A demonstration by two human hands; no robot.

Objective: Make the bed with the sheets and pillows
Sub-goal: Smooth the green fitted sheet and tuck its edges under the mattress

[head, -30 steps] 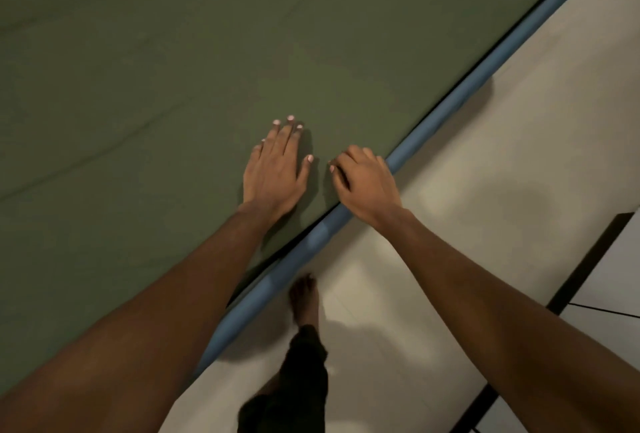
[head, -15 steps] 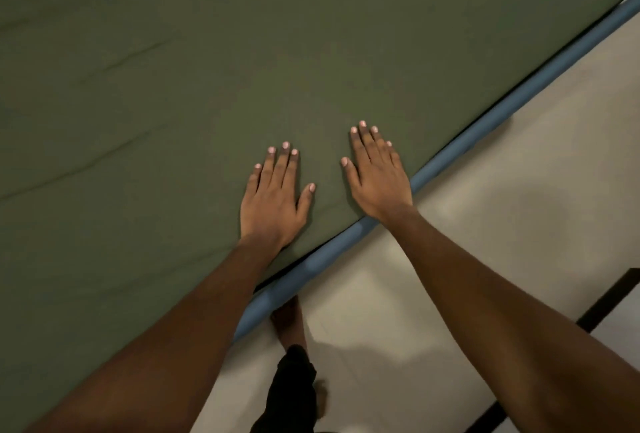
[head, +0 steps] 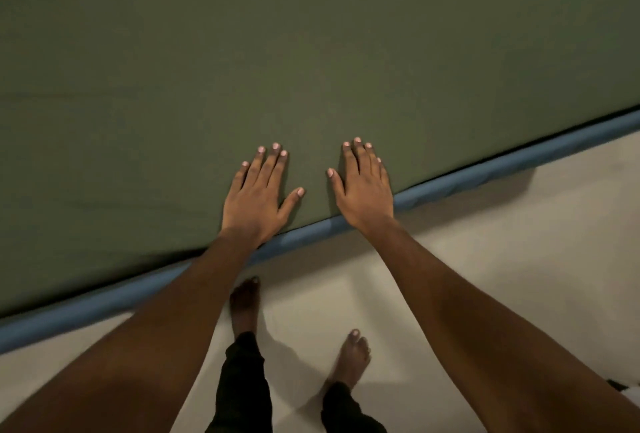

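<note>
A dark green sheet [head: 311, 51] lies flat over the bed and fills the upper part of the head view. Along its near edge runs the blue border of the mattress [head: 485, 173]. My left hand [head: 258, 197] rests palm down on the sheet near that edge, fingers straight and slightly spread. My right hand [head: 363, 186] lies flat beside it, a short gap apart, its wrist over the blue edge. Neither hand holds anything. No pillows are in view.
Pale tiled floor [head: 502, 259] runs along the near side of the bed. My two bare feet [head: 244, 304] stand on it close to the mattress edge, below my forearms.
My right hand went from curled at the sheet's edge to flat on the sheet. Both hands now lie side by side, and the view has swung so the bed edge runs more level.
</note>
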